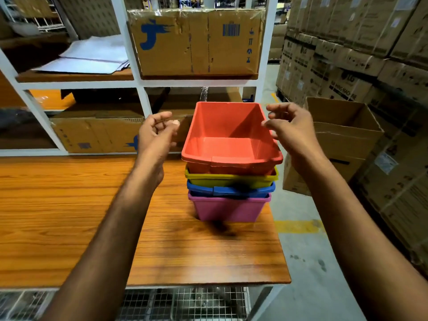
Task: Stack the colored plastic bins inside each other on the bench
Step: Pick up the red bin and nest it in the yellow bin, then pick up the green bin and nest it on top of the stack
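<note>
On the wood-grain counter [69, 216], near its right edge, stands the red bin [227, 144], topmost of a nest of four: directly beneath it shows the yellow bin [231, 179], under that the blue bin [231, 190], and lowest the pink bin [228, 210], the only one whose full wall is visible. Left of the red bin the left hand [155, 135] hovers apart from it, fingers loosely curled and holding nothing. Right of the red bin the right hand [291, 128] is spread and relaxed, its thumb tip just beside the right rim; whether it touches is hard to tell. The red bin seems to ride higher than those below it and looks slightly skewed, so the step in hand is probably seating it. To do that well, lay a flat palm on each long rim, line its corners up with the yellow rim underneath, and press down evenly so the tapered walls slide home without jamming or tipping toward the counter edge. The bins are moulded plastic, matte and faintly grainy inside, with rolled lips, sloping sides and a notched front rim; light and stiff, they should slip together easily. Farther right of the red bin an open cardboard box [342, 126] stands on the floor.
</note>
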Tool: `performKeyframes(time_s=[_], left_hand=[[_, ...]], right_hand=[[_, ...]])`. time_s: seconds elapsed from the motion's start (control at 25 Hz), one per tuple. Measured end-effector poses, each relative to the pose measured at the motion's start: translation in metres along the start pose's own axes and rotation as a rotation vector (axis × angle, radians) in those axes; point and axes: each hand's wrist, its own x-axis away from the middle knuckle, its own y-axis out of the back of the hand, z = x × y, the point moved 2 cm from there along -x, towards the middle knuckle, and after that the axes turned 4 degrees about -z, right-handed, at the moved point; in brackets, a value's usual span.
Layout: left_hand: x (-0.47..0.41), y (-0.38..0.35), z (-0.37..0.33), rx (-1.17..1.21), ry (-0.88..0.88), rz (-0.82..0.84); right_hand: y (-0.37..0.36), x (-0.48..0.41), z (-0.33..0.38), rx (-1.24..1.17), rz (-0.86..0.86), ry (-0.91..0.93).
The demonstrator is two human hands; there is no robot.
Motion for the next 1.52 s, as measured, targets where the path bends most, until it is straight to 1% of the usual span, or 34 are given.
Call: performKeyframes(time_s=[0.08,0.16,0.28,0.4,0.48,0.6,0.68,0.76,0.84,1.0,1.12,1.28,1.52], left_hand=[[0.043,0.017,0.001,0.013,-0.074,-0.002],[0.082,0.036,0.011,-0.034,-0.142,-0.037],[0.128,0.072,0.028,-0.259,-0.254,-0.118],[0.165,0.12,0.042,-0.675,-0.41,-0.196],[0.185,0.155,0.048,-0.93,-0.507,-0.24],[0.21,0.209,0.055,-1.146,-0.505,-0.284],[0.225,0.251,0.059,-1.222,-0.466,-0.3],[0.239,0.302,0.06,-1.258,-0.406,-0.314],[0.249,0.355,0.058,-1.232,-0.353,-0.349],[0.259,0.462,0.06,-1.116,-0.195,-0.412],[0.261,0.529,0.061,-1.003,-0.083,-0.477],[0.253,0.609,0.057,-0.989,-0.048,-0.619],[0.201,0.718,0.058,-1.012,-0.011,-0.711]], right_hand=[[-0.007,0.038,0.011,-0.072,0.16,0.079],[-0.019,0.072,0.009,-0.106,0.324,0.138],[-0.047,0.117,-0.01,-0.103,0.515,0.172],[-0.081,0.166,-0.03,-0.039,0.599,0.224],[-0.102,0.201,-0.038,0.088,0.613,0.332],[-0.135,0.26,-0.041,0.309,0.674,0.611],[-0.162,0.298,-0.04,0.376,0.73,0.686],[-0.196,0.338,-0.036,0.376,0.767,0.702],[-0.234,0.375,-0.029,0.36,0.803,0.696],[-0.314,0.449,-0.014,0.292,0.89,0.651],[-0.363,0.493,-0.004,0.205,0.96,0.555],[-0.437,0.536,0.016,0.158,1.056,0.506],[-0.564,0.569,0.039,0.104,1.118,0.463]])
